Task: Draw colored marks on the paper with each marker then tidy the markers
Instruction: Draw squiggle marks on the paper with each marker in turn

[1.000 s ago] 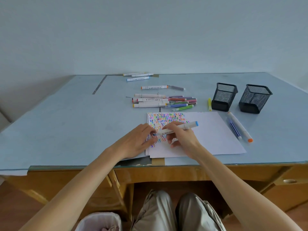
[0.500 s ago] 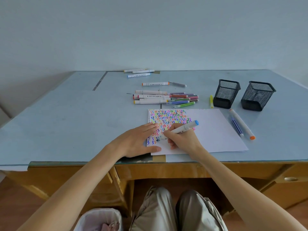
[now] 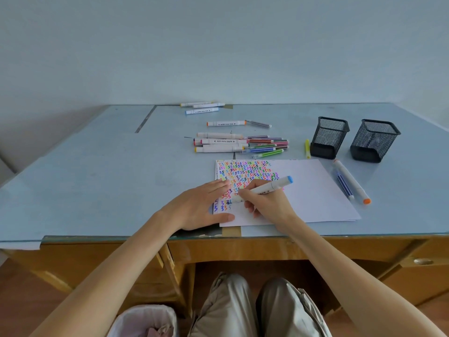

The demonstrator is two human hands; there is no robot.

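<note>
Plainly, the risk is a smeared or stray mark: if the flat, open left hand [image 3: 202,206] pressing the paper [image 3: 313,190] slips, the sheet could shift under the tip. The right hand [image 3: 264,203] has a closed grip on the blue-capped marker [image 3: 263,189], a white barrel tilted over rows of coloured squiggles at the near left of the sheet on the worktop [image 3: 109,178].

A plain pale wall [image 3: 218,45] rises behind the glass-topped wooden counter [image 3: 97,178]; brown floor [image 3: 21,307] and a lined waste bin [image 3: 145,319] sit below
</note>
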